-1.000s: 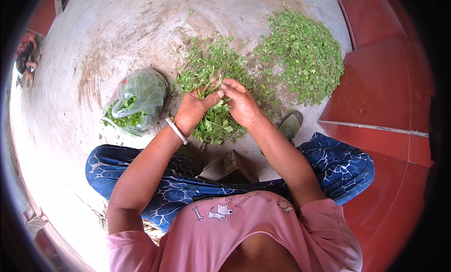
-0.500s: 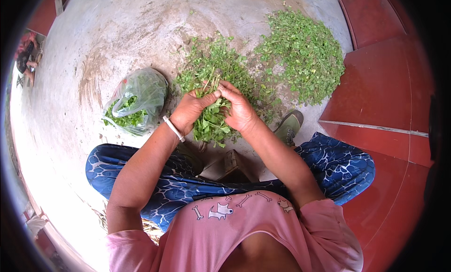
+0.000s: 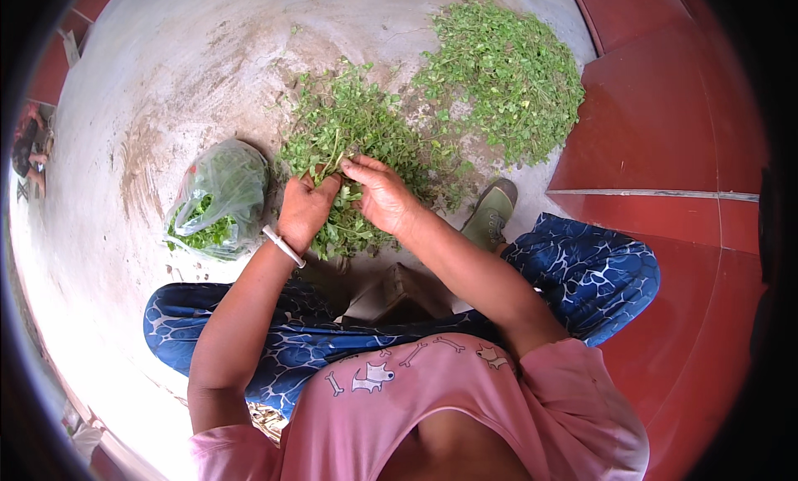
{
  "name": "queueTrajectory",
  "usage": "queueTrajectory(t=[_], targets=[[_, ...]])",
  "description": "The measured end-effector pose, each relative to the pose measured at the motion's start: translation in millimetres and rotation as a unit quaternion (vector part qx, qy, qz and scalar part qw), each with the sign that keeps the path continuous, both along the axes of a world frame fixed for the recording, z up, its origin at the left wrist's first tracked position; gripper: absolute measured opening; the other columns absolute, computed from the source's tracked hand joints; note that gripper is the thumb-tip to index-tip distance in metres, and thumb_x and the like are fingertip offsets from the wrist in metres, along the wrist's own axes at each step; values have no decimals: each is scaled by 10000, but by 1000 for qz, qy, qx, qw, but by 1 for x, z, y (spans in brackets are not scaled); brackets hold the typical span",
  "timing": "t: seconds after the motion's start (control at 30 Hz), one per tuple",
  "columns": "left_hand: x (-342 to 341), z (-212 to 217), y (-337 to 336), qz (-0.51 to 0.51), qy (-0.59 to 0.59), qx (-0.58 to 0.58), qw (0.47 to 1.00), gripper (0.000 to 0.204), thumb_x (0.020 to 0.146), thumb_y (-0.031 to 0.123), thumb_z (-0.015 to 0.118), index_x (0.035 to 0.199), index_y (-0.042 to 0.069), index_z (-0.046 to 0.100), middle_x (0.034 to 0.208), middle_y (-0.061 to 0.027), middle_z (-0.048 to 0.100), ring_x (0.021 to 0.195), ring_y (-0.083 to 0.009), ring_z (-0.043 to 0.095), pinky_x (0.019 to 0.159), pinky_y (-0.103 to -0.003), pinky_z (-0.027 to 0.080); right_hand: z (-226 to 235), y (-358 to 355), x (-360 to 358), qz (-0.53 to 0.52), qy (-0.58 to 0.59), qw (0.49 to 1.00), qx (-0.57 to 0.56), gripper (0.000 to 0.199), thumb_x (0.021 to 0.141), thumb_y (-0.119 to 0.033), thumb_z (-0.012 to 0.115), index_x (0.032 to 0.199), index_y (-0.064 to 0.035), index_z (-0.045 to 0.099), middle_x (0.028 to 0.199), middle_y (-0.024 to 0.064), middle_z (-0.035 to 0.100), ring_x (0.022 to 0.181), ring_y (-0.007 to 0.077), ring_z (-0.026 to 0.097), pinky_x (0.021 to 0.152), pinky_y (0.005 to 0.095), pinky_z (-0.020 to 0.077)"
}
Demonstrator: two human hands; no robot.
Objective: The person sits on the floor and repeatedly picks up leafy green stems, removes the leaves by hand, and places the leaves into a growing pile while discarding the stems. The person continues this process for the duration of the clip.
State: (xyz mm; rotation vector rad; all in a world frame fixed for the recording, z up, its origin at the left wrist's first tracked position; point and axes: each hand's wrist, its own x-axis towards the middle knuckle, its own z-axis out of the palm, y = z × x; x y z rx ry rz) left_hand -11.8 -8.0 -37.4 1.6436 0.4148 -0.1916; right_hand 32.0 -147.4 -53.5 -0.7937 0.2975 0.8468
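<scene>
At the frame's centre I see my left hand [image 3: 305,208] and right hand [image 3: 384,194] both closed on a bunch of greens [image 3: 342,232], whose long axis runs up and down the picture, stems at the fingers and leafy end pointing toward the lower edge. Just above lies a loose heap of sprigs [image 3: 357,128], a second pile [image 3: 507,74] sits upper right, and a plastic bag [image 3: 220,194] lies left.

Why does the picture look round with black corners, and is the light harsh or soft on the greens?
Head view: a fisheye lens bends the red floor edge and leaves a dark rim around the circle. Head view: daylight is bright on the concrete floor, almost washed out at lower left. Head view: left hand, right hand and the leafy greens look sharp, with only soft shadows.
</scene>
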Motion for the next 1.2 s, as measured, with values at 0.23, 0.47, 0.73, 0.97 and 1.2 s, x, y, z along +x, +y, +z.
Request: queueTrajectory(t=[0.23,0.47,0.73,0.97,1.2], targets=[[13,34,13,158,59,-126,978,159,829,145,550,899,15,608,758,1,577,662,-99,494,616,-257,412,-10,-10,8,51,-6,997,51,123,863,-208,610,959,-133,589,948,-14,601,910,154,567,791,351,432],[16,50,21,134,27,-144,980,242,847,186,561,1014,10,568,897,-21,589,799,-108,518,734,-251,419,-115,-91,63,103,-348,739,-567,199,825,-221,662,917,-52,610,839,50,642,749,139,594,662,317,487],[15,56,21,105,86,-165,977,217,853,166,550,1015,23,557,909,-49,596,795,-139,565,674,-267,486,-152,-145,115,-13,-257,636,-727,435,769,-331,659,1134,-114,560,1173,157,554,969,343,584,809,433,478],[23,51,11,74,117,-151,979,201,867,127,537,1020,-2,553,905,-45,611,813,-115,540,753,-240,424,-100,-61,98,243,-329,671,-619,331,848,-194,576,1179,-183,550,1071,135,564,1010,272,569,860,398,459],[24,43,11,81,97,-121,985,140,895,137,539,954,26,602,846,16,592,758,-60,490,709,-207,395,-80,-49,143,139,-445,675,-572,384,816,-188,620,1193,-213,550,1193,102,517,1002,239,555,748,337,500]])
